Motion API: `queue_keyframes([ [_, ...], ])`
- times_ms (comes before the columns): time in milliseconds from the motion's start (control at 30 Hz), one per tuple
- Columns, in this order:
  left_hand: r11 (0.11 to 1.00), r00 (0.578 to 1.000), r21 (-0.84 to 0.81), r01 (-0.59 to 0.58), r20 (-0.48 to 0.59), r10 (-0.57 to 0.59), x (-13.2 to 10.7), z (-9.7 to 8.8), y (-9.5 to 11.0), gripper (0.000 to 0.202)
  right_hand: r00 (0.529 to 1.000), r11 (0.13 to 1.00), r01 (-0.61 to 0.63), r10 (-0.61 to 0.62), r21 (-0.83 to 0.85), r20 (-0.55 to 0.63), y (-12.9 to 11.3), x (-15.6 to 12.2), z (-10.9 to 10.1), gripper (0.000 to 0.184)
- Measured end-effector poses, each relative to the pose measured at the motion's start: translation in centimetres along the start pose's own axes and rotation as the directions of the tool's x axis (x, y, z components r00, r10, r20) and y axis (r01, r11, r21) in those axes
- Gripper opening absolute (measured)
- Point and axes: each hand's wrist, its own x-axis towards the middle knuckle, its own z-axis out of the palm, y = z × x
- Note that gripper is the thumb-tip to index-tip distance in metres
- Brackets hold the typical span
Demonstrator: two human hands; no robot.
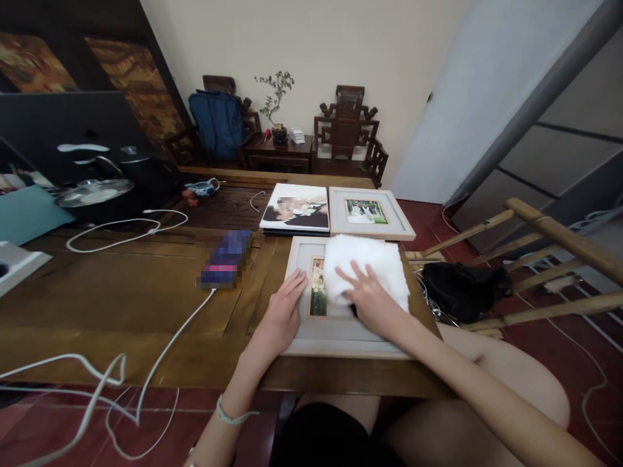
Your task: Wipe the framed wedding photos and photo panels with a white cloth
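A light wooden picture frame lies flat at the table's front edge, with a photo in its middle. A folded white cloth covers the upper right of this frame and part of the photo. My right hand presses down on the cloth, its fingers spread out over it. On the frame's left border rests my left hand, with its fingers stretched out flat.
Behind lie a second picture frame and a photo album. Left of my hands is a phone with a white cable. A lidded pot stands far left. A bamboo chair is at right.
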Motion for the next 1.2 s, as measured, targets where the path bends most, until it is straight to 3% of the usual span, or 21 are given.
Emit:
queue_keyframes([
  [133,0.996,0.996,0.000,0.087,0.021,-0.087,0.3,-0.3,1.2,0.045,0.972,0.976,0.079,-0.121,0.203,0.203,-4.9,-5.5,-2.6,0.050],
  [233,0.984,0.985,-0.051,0.169,0.024,-0.168,0.6,-1.0,2.5,0.045,0.958,0.949,0.139,-0.202,0.283,0.206,-7.0,-6.4,-3.4,0.048],
  [367,0.962,0.966,-0.088,0.257,0.056,-0.253,0.7,-1.8,3.6,0.047,0.974,0.964,0.187,-0.207,0.191,0.089,-7.2,-2.6,-1.4,0.040],
  [500,0.965,0.964,-0.069,0.253,0.103,-0.245,0.7,-1.9,3.4,0.051,0.987,0.986,0.158,-0.158,0.061,0.006,-5.3,2.7,0.4,0.036],
  [667,0.972,0.970,-0.077,0.221,0.118,-0.211,0.8,-1.8,2.9,0.053,0.999,1.000,0.025,-0.025,0.015,-0.043,-2.4,7.7,-0.2,0.040],
  [800,0.983,0.987,-0.099,0.158,0.054,-0.153,0.8,-1.8,2.8,0.060,0.997,0.998,-0.053,0.053,0.017,-0.058,-3.0,9.9,-0.4,0.050],
  [900,0.985,0.992,-0.126,0.116,-0.037,-0.122,0.7,-1.7,2.8,0.066,0.998,0.998,-0.060,0.060,0.018,-0.012,-5.2,8.8,-0.2,0.048],
  [1000,0.981,0.987,-0.152,0.117,-0.091,-0.132,0.6,-1.7,2.8,0.070,0.999,1.000,0.002,-0.002,0.001,0.039,-7.7,5.5,-0.6,0.049],
  [1200,0.963,0.988,-0.223,0.150,0.002,-0.153,0.4,-1.8,3.1,0.071,0.969,0.976,0.215,-0.218,0.041,0.118,-9.9,-0.9,-1.4,0.050],
])
